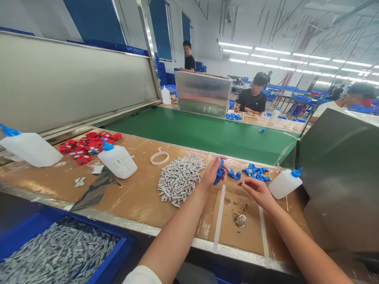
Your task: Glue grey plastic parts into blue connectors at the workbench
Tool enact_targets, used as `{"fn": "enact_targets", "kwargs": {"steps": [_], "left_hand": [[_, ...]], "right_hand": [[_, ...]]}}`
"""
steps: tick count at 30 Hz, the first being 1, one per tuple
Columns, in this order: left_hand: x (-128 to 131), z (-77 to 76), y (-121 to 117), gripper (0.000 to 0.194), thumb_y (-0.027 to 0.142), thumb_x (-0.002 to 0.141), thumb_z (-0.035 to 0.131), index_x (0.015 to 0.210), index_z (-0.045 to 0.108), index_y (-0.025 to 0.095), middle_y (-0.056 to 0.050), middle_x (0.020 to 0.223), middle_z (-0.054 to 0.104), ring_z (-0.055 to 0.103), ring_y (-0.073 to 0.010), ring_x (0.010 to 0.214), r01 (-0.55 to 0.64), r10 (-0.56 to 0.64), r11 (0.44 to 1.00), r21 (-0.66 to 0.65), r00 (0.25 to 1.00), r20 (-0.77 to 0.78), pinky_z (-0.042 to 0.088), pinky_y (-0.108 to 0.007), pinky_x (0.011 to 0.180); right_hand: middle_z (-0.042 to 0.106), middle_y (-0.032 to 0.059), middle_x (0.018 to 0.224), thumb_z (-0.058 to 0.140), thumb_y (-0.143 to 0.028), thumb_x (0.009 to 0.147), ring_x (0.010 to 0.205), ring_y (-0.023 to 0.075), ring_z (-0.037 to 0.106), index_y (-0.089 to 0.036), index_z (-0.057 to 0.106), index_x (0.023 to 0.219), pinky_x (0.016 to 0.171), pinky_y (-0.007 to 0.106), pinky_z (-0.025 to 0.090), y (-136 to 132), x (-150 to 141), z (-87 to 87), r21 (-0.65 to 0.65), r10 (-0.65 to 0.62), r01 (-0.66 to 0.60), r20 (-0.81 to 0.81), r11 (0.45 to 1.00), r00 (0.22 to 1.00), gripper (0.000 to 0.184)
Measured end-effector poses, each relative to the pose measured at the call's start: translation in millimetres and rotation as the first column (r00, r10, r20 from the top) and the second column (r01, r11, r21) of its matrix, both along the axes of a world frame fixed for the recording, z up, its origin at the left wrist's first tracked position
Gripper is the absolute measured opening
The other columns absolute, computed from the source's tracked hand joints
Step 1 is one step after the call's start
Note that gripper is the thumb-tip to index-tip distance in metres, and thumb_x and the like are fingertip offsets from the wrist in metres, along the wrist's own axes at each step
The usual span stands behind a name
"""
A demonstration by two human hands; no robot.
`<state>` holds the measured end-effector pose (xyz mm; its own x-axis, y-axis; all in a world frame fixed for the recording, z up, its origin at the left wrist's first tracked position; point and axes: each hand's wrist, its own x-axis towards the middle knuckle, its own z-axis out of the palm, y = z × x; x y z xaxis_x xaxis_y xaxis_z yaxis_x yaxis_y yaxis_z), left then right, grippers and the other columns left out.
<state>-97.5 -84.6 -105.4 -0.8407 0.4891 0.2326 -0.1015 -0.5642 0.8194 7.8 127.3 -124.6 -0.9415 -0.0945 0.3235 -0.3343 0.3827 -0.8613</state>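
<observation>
1. the blue part (218,176) is in my left hand (211,172), fingers closed around it.
2. my right hand (258,191) is near it on the right, thumb and fingertips close together; i cannot tell whether they pinch anything.
3. a blue pile (256,172) lies just beyond; right of that, a bottle (284,184).
4. left, a grey pile (180,179); farther left, red parts (83,146).
5. far side: a green belt (192,132).
</observation>
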Motion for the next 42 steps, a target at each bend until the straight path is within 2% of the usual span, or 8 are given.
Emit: {"fn": "enact_targets", "kwargs": {"steps": [7,11,16,22,28,32,36,42], "left_hand": [[21,-13.3,26,0.055,0.058,0.076,0.086,0.102,0.057,0.019,0.004,0.075,0.054,0.052,-0.0076,0.054,0.185,-0.172,0.977,-0.103,0.977,0.129,0.035,-0.014,0.039],[26,-18.9,32,0.056,0.057,0.083,0.079,0.121,0.054,0.025,0.004,0.073,0.057,0.052,-0.0095,0.051,0.236,-0.216,0.953,-0.189,0.969,0.12,0.035,-0.015,0.038],[26,-20.3,35,0.051,0.056,0.088,0.071,0.122,0.056,0.022,-0.002,0.086,0.067,0.054,-0.0092,0.051,0.269,-0.238,0.936,-0.226,0.959,0.156,0.035,-0.016,0.037],[27,-27.0,37,0.053,0.065,0.086,0.071,0.103,0.05,0.019,-0.006,0.084,0.072,0.057,-0.0105,0.052,0.252,-0.238,0.909,-0.332,0.968,0.084,0.038,-0.017,0.039],[31,-29.6,38,0.043,0.059,0.089,0.069,0.103,0.05,0.023,0.004,0.064,0.056,0.051,-0.0106,0.049,0.219,-0.2,0.887,-0.407,0.976,0.091,0.033,-0.015,0.039],[31,-30.0,37,0.048,0.053,0.089,0.073,0.125,0.06,0.024,0.003,0.067,0.052,0.052,-0.0112,0.055,0.215,-0.223,0.888,-0.406,0.974,0.03,0.031,-0.016,0.041],[29,-32.6,38,0.04,0.05,0.094,0.067,0.116,0.067,0.017,-0.003,0.076,0.061,0.052,-0.0103,0.056,0.224,-0.253,0.877,-0.425,0.967,-0.012,0.032,-0.018,0.044],[31,-33.6,40,0.042,0.053,0.09,0.073,0.105,0.055,0.019,-0.005,0.083,0.071,0.054,-0.0095,0.055,0.241,-0.263,0.86,-0.449,0.965,0.013,0.032,-0.017,0.043]], "right_hand": [[0.061,-0.0003,0.076,0.089,-0.046,0.076,0.063,0.0121,0.058,-0.019,0.066,0.083,0.058,0.024,0.049,17,36,-20.3,-0.39,0.072,-0.02,0.118,0.921,0.99,0.037],[0.061,-0.0014,0.071,0.089,-0.045,0.077,0.057,0.0106,0.058,-0.018,0.063,0.083,0.057,0.023,0.048,15,42,-20.5,-0.438,0.197,-0.082,0.223,0.895,0.955,0.038],[0.067,0.0018,0.072,0.085,-0.046,0.082,0.057,0.0101,0.058,-0.016,0.074,0.09,0.054,0.021,0.046,21,43,-14.8,-0.295,0.22,-0.141,0.253,0.945,0.942,0.033],[0.077,0.0053,0.085,0.065,-0.034,0.101,0.068,0.0126,0.069,-0.02,0.079,0.114,0.07,0.025,0.055,28,45,-6.8,-0.164,0.345,-0.325,0.112,0.931,0.932,0.023],[0.077,0.0049,0.084,0.077,-0.028,0.093,0.073,0.0143,0.07,-0.019,0.08,0.095,0.07,0.024,0.053,29,45,-5.1,0.032,0.36,-0.359,-0.025,0.933,0.933,0.009],[0.077,0.0063,0.095,0.066,-0.028,0.101,0.086,0.0165,0.071,-0.023,0.077,0.107,0.079,0.026,0.056,24,49,-0.6,0.241,0.399,-0.387,-0.001,0.89,0.917,0.014],[0.074,0.0083,0.097,0.055,-0.026,0.106,0.087,0.0179,0.069,-0.024,0.072,0.115,0.078,0.029,0.054,18,53,8.0,0.351,0.451,-0.419,-0.01,0.837,0.893,0.02],[0.071,0.009,0.096,0.055,-0.017,0.105,0.085,0.0179,0.065,-0.021,0.069,0.118,0.075,0.029,0.05,11,53,11.8,0.447,0.53,-0.456,-0.047,0.769,0.847,0.019]]}}
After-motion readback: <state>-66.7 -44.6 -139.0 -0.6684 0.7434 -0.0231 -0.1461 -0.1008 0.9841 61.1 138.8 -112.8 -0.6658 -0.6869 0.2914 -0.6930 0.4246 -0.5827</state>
